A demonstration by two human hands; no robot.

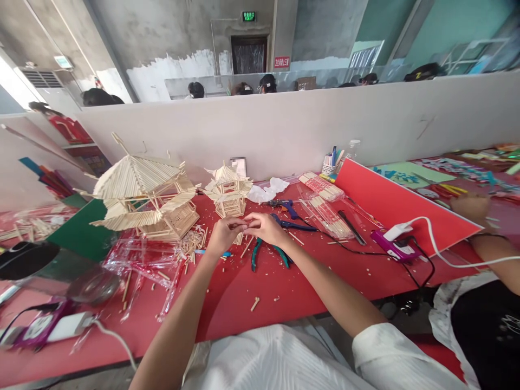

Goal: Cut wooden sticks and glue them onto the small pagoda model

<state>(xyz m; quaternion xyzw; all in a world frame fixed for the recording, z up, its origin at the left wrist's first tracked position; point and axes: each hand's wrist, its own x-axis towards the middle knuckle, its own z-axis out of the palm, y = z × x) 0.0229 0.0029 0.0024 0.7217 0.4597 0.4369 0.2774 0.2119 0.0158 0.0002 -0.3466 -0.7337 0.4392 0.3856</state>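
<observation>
My left hand (222, 236) and my right hand (266, 228) meet in front of the small pavilion model (228, 205), which is built of thin wooden sticks. Fingers of both hands are pinched together at the tips, and whatever lies between them is too small or hidden to make out. Just below my right hand are teal-handled pliers (255, 254), partly covered by it. A blue-handled tool (299, 225) and a blue glue gun (287, 206) lie beyond that hand. To the left stands a larger stick pavilion (140, 187), beside a heap of cut stick pieces (192, 242).
Packs of wooden sticks (327, 214) and a red board (400, 197) are on the right, near a purple power strip (394, 246). Clear plastic wrapping (140, 254) and a transparent bottle (81, 279) lie left. A co-worker's arm (493, 254) reaches in at far right.
</observation>
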